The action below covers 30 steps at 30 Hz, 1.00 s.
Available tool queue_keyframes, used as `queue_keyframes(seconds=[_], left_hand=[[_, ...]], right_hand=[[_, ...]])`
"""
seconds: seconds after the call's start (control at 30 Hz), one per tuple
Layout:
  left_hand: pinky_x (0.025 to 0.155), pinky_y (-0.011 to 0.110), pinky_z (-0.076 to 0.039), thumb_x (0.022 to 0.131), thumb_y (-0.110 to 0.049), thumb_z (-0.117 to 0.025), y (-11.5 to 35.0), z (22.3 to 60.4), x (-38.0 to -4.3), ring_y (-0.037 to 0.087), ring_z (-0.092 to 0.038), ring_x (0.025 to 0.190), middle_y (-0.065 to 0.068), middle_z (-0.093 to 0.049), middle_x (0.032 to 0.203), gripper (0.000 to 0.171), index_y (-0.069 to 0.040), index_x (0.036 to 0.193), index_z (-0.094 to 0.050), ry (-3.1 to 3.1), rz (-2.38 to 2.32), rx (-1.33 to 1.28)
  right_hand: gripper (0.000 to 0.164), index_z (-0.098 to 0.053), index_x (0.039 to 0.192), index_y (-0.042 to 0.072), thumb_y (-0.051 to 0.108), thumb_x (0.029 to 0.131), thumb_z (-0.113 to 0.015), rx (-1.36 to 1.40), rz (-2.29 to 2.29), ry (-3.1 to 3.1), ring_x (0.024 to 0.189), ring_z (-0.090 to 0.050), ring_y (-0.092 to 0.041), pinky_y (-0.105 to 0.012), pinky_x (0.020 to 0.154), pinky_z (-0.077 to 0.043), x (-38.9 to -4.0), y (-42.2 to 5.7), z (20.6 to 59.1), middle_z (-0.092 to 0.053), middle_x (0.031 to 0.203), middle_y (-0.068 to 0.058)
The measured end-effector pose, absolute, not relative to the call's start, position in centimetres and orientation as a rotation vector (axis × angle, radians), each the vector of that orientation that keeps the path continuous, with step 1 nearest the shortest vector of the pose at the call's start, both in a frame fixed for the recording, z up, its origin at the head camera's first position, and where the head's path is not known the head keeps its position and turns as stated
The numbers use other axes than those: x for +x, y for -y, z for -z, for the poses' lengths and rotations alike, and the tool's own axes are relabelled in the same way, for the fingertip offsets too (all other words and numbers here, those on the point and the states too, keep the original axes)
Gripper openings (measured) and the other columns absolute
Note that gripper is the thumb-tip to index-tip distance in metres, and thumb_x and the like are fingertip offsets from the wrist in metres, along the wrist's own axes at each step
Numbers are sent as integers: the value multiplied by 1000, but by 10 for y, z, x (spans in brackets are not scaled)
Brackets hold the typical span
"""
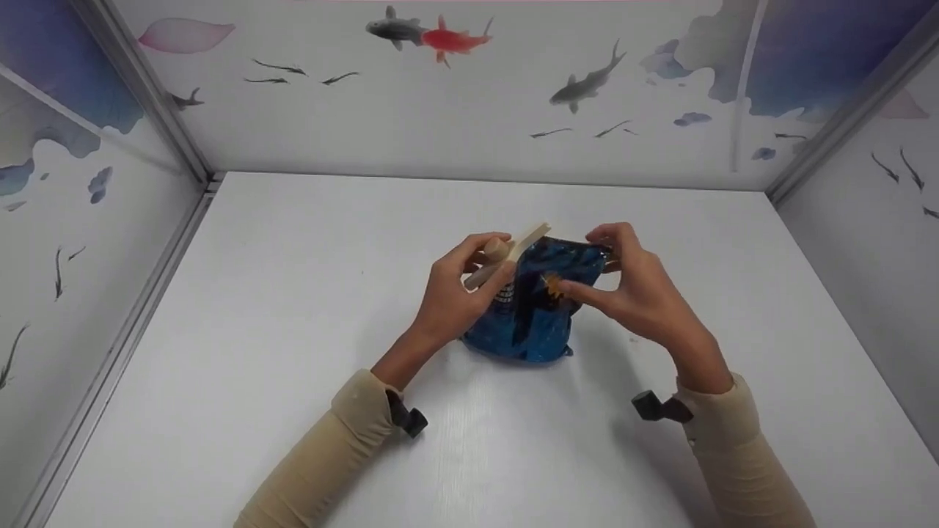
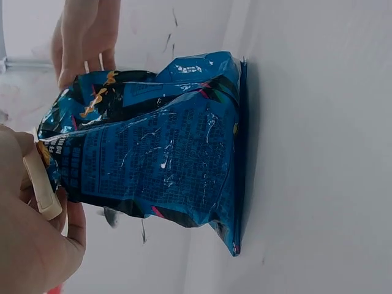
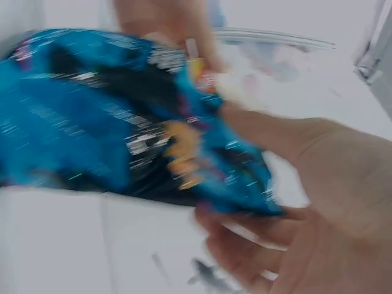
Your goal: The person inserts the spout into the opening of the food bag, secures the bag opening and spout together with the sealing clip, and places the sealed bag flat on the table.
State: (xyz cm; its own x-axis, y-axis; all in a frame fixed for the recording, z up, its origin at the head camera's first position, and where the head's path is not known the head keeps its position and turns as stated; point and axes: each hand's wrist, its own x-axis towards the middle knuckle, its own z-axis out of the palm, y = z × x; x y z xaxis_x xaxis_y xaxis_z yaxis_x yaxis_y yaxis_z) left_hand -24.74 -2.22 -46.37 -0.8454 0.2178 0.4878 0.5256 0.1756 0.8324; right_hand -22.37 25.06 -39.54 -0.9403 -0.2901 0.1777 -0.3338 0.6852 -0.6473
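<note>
A glossy blue snack bag (image 1: 543, 330) with dark patches and an orange print stands on the white table, its bottom edge touching the surface. My left hand (image 1: 458, 286) holds a cream-coloured bag clip (image 1: 530, 240) at the bag's upper left corner. In the left wrist view part of the clip (image 2: 41, 187) shows between thumb and fingers against the bag (image 2: 159, 159). At the upper right corner, my right hand (image 1: 642, 286) pinches the bag, thumb on the front face and fingers behind. The right wrist view shows the bag (image 3: 73, 122) blurred.
The white table (image 1: 257, 330) spreads around the bag on every side. Panels painted with fish (image 1: 451, 40) rise at the back and both sides, joined by grey metal frame strips (image 1: 158, 88). A small black device (image 1: 411, 418) sits at each beige cuff.
</note>
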Motion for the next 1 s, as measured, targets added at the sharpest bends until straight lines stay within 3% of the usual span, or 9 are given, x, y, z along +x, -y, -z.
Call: queue_keyframes(seconds=[0.23,0.5,0.67,0.87,1.0], left_hand=[[90,38,-62,105,-36,-74,29,466,-246,12,-71,108,1,-72,135,49,-21,150,-63,2219,1658,-736],[92,36,-58,105,-37,-73,35,464,-247,11,-68,118,-2,-71,139,53,-20,154,-60,2264,1637,-789],[97,39,-56,105,-36,-73,45,465,-243,14,-63,125,1,-69,141,58,-18,158,-56,2351,1612,-829],[105,51,-58,104,-36,-75,61,475,-236,21,-62,132,7,-64,149,62,-13,157,-54,2543,1591,-889],[105,48,-61,104,-32,-75,68,480,-234,24,-70,126,9,-67,143,55,-11,151,-57,2607,1600,-890]], right_hand=[[86,-35,153,10,41,93,-88,542,-1130,2773,120,-70,-26,-52,103,-61,-222,-257,433,-71,136,-10],[56,-55,150,14,30,102,-79,606,-1153,2821,114,-72,-22,-51,97,-64,-220,-264,457,-74,130,-4],[37,-67,138,12,18,103,-77,688,-1102,2814,107,-74,-19,-40,92,-66,-219,-265,462,-77,125,-1],[38,-67,140,11,16,103,-76,696,-1102,2790,108,-74,-20,-32,89,-65,-217,-265,464,-77,128,-2],[37,-67,139,12,17,103,-76,687,-1096,2787,107,-74,-17,-30,87,-65,-218,-264,465,-77,127,0]])
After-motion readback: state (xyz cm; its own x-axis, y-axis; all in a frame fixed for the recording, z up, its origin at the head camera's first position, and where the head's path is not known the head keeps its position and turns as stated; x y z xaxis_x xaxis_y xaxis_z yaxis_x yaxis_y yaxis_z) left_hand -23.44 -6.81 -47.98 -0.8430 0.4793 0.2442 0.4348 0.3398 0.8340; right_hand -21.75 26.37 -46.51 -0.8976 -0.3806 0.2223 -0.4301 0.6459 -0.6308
